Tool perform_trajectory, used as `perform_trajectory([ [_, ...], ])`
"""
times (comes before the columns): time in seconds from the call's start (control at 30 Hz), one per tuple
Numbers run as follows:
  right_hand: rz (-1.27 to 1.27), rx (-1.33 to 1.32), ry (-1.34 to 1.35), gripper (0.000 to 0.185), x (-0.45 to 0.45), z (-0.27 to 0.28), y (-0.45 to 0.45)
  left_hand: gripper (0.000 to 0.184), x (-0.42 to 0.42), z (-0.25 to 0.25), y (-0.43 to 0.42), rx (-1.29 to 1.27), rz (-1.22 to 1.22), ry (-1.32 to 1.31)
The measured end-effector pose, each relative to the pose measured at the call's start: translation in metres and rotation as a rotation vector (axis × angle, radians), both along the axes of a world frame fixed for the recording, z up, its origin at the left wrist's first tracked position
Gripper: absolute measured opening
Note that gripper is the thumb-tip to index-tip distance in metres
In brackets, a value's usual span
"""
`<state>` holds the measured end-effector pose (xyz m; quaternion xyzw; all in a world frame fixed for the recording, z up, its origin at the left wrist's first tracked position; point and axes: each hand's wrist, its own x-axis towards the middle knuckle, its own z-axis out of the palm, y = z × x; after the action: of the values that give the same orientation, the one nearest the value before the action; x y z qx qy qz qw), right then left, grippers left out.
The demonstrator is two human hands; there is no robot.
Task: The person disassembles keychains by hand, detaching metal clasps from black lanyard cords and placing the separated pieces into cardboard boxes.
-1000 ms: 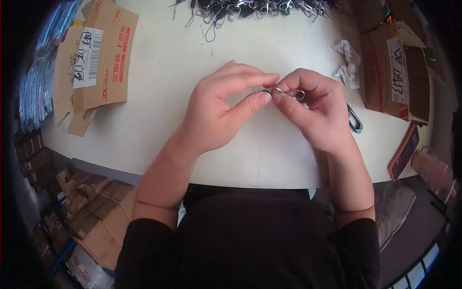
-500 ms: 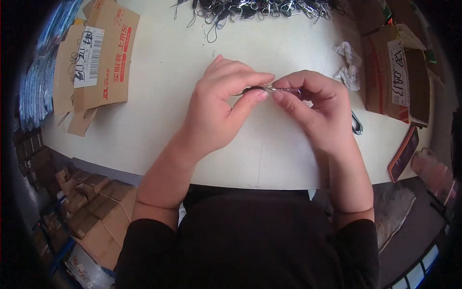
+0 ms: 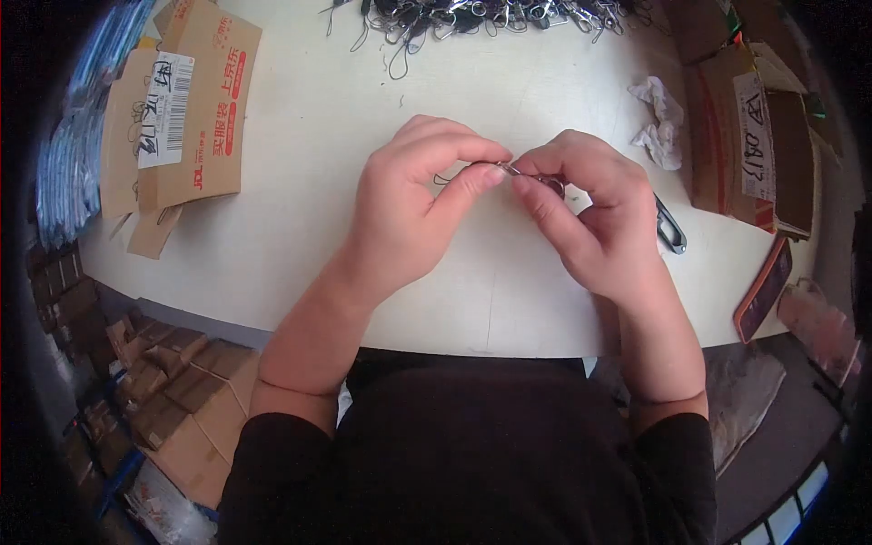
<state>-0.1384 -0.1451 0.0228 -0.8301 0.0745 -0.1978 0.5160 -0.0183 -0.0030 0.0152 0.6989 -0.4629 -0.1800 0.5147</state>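
Note:
My left hand (image 3: 409, 195) is closed, pinching a short black cord strap between thumb and forefinger. A thin loop of the black cord strap (image 3: 441, 180) sticks out to the left of the fingertips. Facing it, my right hand (image 3: 604, 204) pinches a shiny metal clasp (image 3: 552, 186), partly hidden by the fingers. The fingertips of both hands almost meet where cord and metal come together; the exact joint is too small to make out. Both hands are held over the white table (image 3: 436, 313).
A pile of black cord straps with metal clasps (image 3: 481, 16) lies at the far edge. Cardboard boxes stand left (image 3: 213, 109) and right (image 3: 718, 136). Crumpled tissue (image 3: 658, 123), a dark-handled tool (image 3: 671, 227) and a phone (image 3: 763, 291) lie on the right.
My right hand has turned slightly, tilting the metal clasp downward to the right. More of the cord loop and of the dark-handled tool shows now. My left hand has barely moved.

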Motion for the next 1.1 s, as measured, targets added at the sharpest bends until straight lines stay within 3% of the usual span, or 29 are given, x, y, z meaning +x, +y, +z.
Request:
perform_trajectory([
  [0.2, -0.012, 0.075, -0.009, 0.006, 0.001, 0.000, 0.002, 0.012, 0.001, -0.002, 0.002, -0.026, -0.010, 0.089],
  [0.3, 0.020, 0.029, -0.033, 0.006, 0.001, 0.000, 0.000, 0.011, 0.000, 0.000, 0.002, -0.029, 0.024, 0.015],
  [0.4, 0.054, -0.045, -0.105, 0.006, 0.002, 0.001, -0.003, 0.013, -0.007, 0.000, 0.001, -0.041, 0.095, 0.125],
  [0.5, 0.050, 0.038, -0.065, 0.005, -0.001, 0.003, -0.004, 0.016, -0.008, -0.002, 0.000, -0.057, 0.074, 0.245],
  [0.6, -0.020, 0.195, 0.023, 0.006, -0.002, 0.001, 0.001, 0.018, -0.004, 0.001, -0.002, -0.081, 0.021, 0.187],
  [0.7, -0.056, 0.476, 0.110, 0.009, -0.003, 0.001, 0.001, 0.020, 0.001, 0.003, -0.001, -0.049, -0.056, -0.101],
  [1.1, 0.052, 0.820, 0.112, 0.014, -0.001, 0.003, -0.001, 0.015, 0.003, -0.002, -0.001, -0.128, -0.059, -0.092],
])
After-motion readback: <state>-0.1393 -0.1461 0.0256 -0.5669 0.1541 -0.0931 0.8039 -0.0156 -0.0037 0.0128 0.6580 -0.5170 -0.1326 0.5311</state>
